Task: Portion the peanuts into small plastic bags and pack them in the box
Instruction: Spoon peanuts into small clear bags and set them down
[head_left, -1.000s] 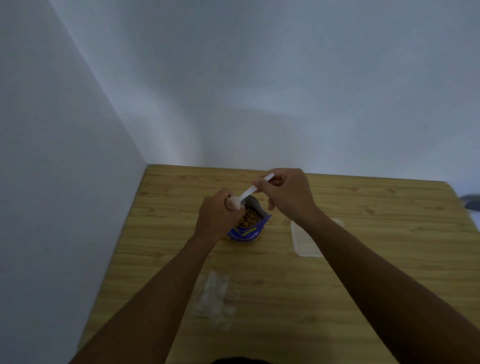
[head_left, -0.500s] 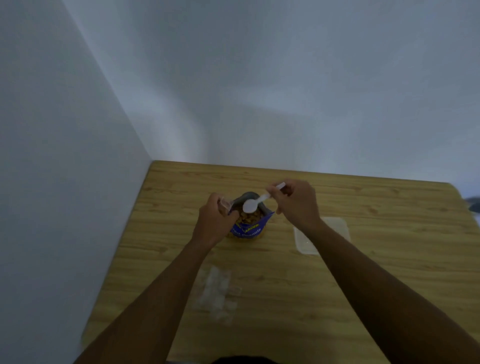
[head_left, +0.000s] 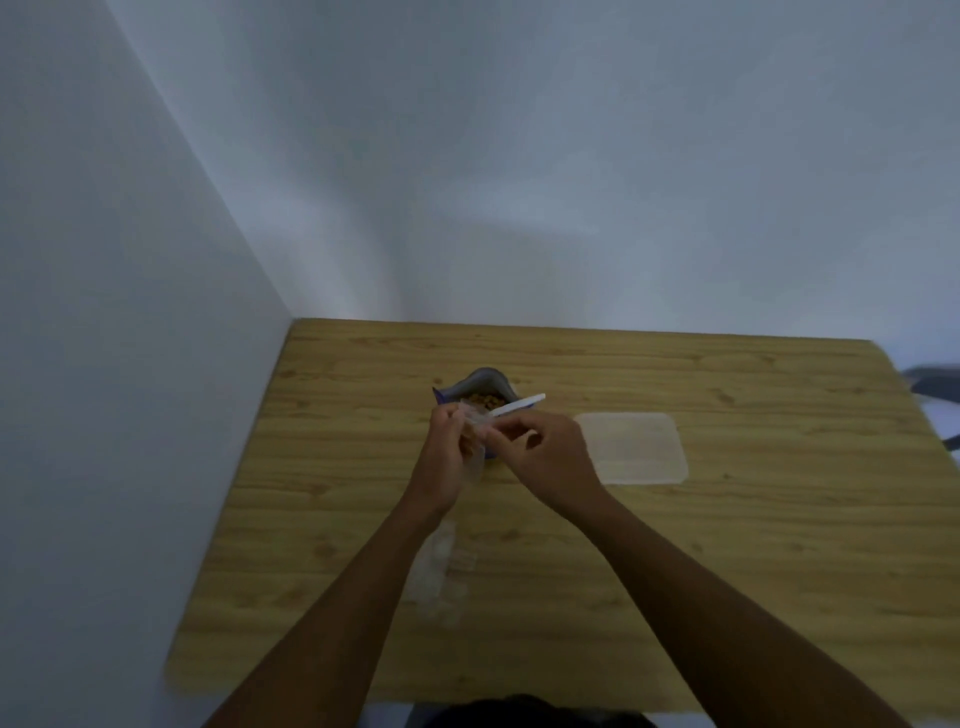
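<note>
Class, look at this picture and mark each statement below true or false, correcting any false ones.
1. The peanut packet is open. True.
2. The right hand holds a metal fork. False: it holds a white spoon.
3. The left hand grips a small plastic bag. True.
4. The clear box lies left of both hands. False: it lies to their right on the table.
5. Spare bags lie on the table nearer the person. True.
</note>
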